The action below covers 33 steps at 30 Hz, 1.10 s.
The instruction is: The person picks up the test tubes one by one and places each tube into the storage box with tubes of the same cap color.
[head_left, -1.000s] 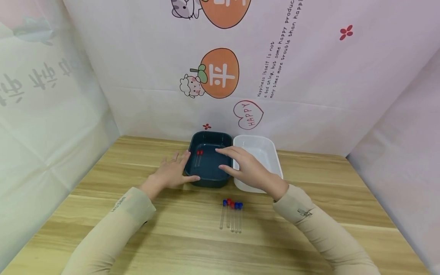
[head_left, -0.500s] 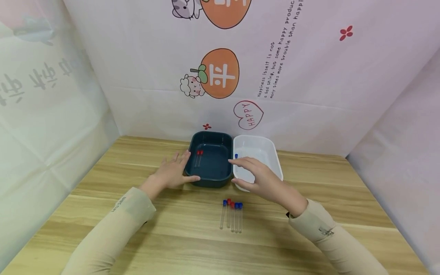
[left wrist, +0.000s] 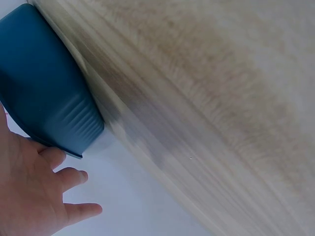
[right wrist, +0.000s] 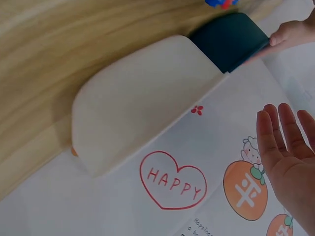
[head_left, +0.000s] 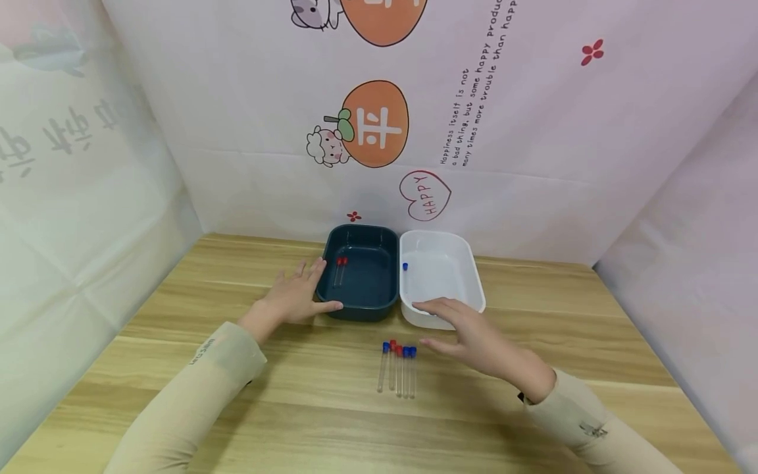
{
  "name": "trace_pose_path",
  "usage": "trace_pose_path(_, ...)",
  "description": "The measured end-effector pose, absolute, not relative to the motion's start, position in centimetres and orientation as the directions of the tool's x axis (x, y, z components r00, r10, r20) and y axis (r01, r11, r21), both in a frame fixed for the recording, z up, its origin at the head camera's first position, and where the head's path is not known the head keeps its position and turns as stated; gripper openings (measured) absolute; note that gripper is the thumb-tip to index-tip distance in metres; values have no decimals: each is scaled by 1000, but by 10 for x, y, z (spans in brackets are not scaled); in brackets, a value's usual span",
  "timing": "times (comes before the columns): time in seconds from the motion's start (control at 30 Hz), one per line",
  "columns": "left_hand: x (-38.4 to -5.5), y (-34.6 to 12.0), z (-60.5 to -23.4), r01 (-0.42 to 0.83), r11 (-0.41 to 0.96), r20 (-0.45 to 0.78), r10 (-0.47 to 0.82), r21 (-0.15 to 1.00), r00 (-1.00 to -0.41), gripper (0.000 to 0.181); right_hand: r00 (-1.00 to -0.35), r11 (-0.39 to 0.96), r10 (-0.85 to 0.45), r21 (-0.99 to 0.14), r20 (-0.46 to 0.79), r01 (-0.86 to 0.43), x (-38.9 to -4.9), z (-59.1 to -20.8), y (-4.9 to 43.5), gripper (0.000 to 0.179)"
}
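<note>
My left hand rests with spread fingers along the left rim of the dark blue tray, thumb at its front edge. Two red-capped test tubes lie in that tray. My right hand, fingers extended and holding nothing, hovers over the front of the white tray. A blue cap shows inside the white tray near its left wall. In front of the trays several test tubes with red and blue caps lie side by side on the table, just left of my right thumb.
The wooden table runs back to a printed white cloth hanging behind the trays. More cloth hangs at the left and right sides. Both trays stand side by side against the back.
My right hand has moved right and toward me, from over the dark blue tray to the white tray's front. The blue cap in the white tray has come into view. My left hand stays put.
</note>
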<state>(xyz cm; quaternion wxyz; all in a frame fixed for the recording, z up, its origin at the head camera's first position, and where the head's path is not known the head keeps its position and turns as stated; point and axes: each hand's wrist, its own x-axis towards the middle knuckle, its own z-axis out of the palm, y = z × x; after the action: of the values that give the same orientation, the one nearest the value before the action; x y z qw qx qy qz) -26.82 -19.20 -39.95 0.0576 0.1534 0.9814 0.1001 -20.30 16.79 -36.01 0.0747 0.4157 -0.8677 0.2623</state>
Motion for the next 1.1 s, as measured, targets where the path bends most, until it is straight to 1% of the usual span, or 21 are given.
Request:
trace_pose_path(0.13,-268,-193,-399,292,931,-74,314,219,-947,112,-628,517,-705,-367,329,-773,-202,-372,173,54)
trace_pose_path(0.23,-268,-192,-398,295,931,-69,316,214,-946,112,-618,518,-731,-354,288,-778,-201,-380,175,55)
trace_pose_path(0.37,-267,-192,-398,296,930,-69,317,219,-946,112,-640,554,-739,-348,213,-756,-198,-388,178,60)
trace_pose_path(0.57,-267,-192,-400,292,928,-73,316,234,-946,112,-676,617,-719,-298,163,-728,-194,-406,177,72)
trace_pose_path(0.8,-267,-192,-399,290,928,-71,314,233,-947,111,-727,664,-683,-354,73,-659,-191,-415,171,89)
trace_pose_path(1.1,-265,-191,-397,291,928,-76,316,232,-946,111,-761,709,-648,-370,-7,-601,-192,-418,166,98)
